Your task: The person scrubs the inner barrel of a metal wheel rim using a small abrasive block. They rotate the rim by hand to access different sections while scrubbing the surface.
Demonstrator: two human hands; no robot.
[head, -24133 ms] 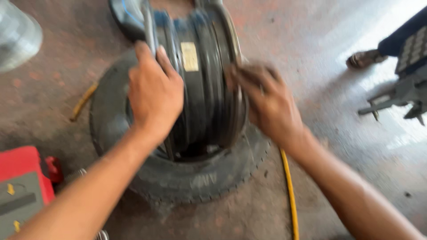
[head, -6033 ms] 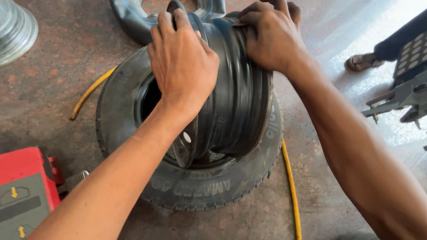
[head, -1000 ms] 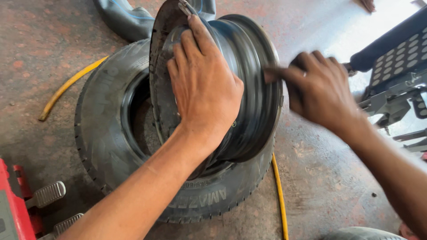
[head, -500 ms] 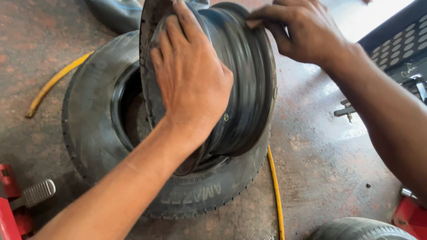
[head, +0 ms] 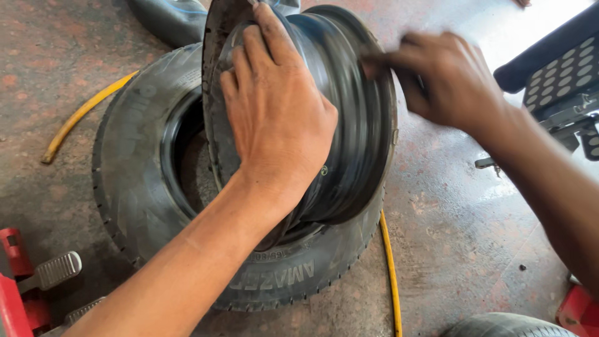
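A black tyre (head: 131, 187) lies flat on the concrete floor. A dark steel wheel rim (head: 355, 125) stands on edge, tilted, with its lower part inside the tyre's opening. My left hand (head: 274, 112) is spread flat over the rim's barrel, fingers pointing up toward the top edge. My right hand (head: 446, 78) is blurred at the rim's right flange; its fingers are curled, and whether they touch or hold the flange is unclear.
A yellow hose (head: 81, 115) runs under the tyre and comes out at its front right side. Red machine parts with metal pedals (head: 53, 271) sit at lower left. A black machine frame (head: 561, 68) is at right. Another tyre (head: 505, 326) shows at the bottom edge.
My right hand has come down from the rim's top edge to its right flange, moving fast. My left hand stays spread on the barrel. The view has shifted slightly.
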